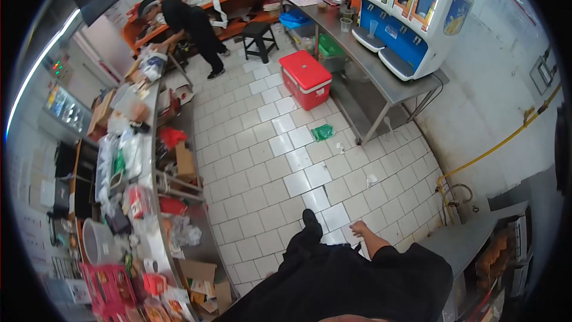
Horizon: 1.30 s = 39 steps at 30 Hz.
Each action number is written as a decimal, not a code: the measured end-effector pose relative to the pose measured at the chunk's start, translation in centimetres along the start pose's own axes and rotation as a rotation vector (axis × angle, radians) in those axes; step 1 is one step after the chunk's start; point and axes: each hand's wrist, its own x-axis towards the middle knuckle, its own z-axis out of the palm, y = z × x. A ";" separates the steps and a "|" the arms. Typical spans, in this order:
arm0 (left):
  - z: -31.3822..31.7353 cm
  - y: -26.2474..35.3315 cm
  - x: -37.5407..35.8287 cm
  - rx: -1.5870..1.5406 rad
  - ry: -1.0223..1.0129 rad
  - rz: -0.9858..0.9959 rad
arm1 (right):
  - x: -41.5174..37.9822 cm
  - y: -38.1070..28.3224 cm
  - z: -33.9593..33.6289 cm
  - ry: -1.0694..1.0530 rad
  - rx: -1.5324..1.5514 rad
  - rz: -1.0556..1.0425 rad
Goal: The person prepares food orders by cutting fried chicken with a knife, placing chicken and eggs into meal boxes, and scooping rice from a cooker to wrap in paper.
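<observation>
Dark black clothing (357,280) fills the bottom, and the right hand (359,227) hangs loose, fingers half-curled, holding nothing, probably mid-stride over the white tiled floor (280,161). Left hand's out of view. Nearest thing is a crumpled white scrap (372,179) on the tiles, well apart.

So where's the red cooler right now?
In the head view, the red cooler sits on the tiled floor, upper centre, beside the steel table holding the drink dispenser.

Cooler box (305,79) on floor (280,167), left of drink dispenser (405,18) on its surface (381,77); stool (258,36) behind the box; cluttered surface (134,161) along left; person (190,27) at far shelves.
</observation>
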 end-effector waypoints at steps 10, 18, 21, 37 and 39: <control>-15.0 57.0 26.5 -0.232 0.080 0.454 | 7.4 -16.0 -14.4 0.172 0.499 0.053; -22.7 74.6 44.0 0.082 -0.031 0.380 | 20.4 -43.6 -15.9 -0.060 0.334 0.089; -27.9 76.2 44.7 0.014 0.084 0.258 | 33.5 -54.5 -16.0 -0.003 0.050 -0.246; -57.6 113.9 74.7 0.122 0.424 0.530 | 56.2 -132.1 -30.9 -0.069 0.401 -0.443; -59.4 129.3 80.4 0.301 0.438 0.714 | 55.0 -137.0 -34.2 -0.109 0.503 -0.401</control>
